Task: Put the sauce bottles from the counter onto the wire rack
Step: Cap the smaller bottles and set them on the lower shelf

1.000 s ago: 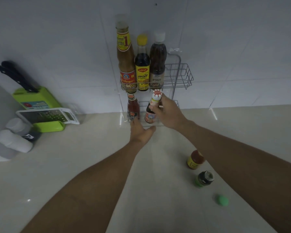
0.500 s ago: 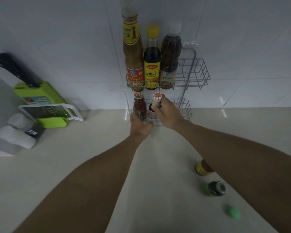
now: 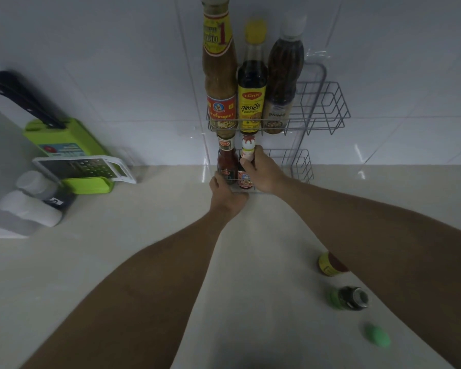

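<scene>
A two-tier wire rack [image 3: 328, 110] hangs on the tiled wall. Its upper shelf holds three tall sauce bottles: a brown one [image 3: 220, 75], a dark one with a yellow cap [image 3: 252, 83] and a white-capped one [image 3: 284, 75]. A red chili sauce bottle [image 3: 226, 161] stands on the lower shelf [image 3: 301, 163]. Beside it, my right hand [image 3: 264, 173] grips a small dark bottle with a white and red cap [image 3: 246, 151], upright inside that shelf. My left hand [image 3: 226, 194] holds the lower shelf's front edge. A yellow-labelled jar [image 3: 329, 265] and a green-capped dark bottle [image 3: 350, 298] are on the counter by my right forearm.
A green round item [image 3: 377, 335] lies near the counter's front right. At the left stand a green knife block [image 3: 61, 139] with black handles, a white grater [image 3: 83, 167] and two white shakers [image 3: 30, 206]. The right half of both shelves holds nothing.
My right hand has carried the small bottle from in front of the lower shelf into it, next to the red bottle. My left hand has stayed at the shelf's front edge.
</scene>
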Demonstrator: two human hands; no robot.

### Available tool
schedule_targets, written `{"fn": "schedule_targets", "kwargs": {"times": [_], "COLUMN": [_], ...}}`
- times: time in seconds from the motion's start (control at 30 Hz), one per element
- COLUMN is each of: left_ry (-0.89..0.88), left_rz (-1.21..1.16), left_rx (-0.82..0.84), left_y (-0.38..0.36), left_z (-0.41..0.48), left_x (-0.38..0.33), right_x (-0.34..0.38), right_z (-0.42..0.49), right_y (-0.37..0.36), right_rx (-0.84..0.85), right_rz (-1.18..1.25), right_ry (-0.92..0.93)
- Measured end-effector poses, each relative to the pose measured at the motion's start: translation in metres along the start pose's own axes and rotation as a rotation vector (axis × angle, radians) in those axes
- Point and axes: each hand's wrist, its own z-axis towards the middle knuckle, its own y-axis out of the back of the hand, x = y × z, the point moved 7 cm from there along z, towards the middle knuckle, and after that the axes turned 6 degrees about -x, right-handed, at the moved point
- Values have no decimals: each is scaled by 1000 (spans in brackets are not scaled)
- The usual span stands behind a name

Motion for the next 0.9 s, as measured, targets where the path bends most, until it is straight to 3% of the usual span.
{"fn": "schedule_targets", "kwargs": {"times": [0.4,0.63,0.8,0.9], "left_ry": [59,-102,-189,-275], "left_rz": [127,56,197,284], "left_rx": [-78,259,619,696], "left_y": [-10,-79,-136,-158], "left_z": [-38,-88,-141,-164], "left_x": [9,-15,-32,-34], "right_x": [1,-13,-39,-50], "right_z": [-34,-88,-146,-181], "right_y": [38,106,139,146], "right_rx": [-6,-44,-11,30], "right_rz": [-94,-287,-476,-582], "right_ry": [3,47,14,-15]}}
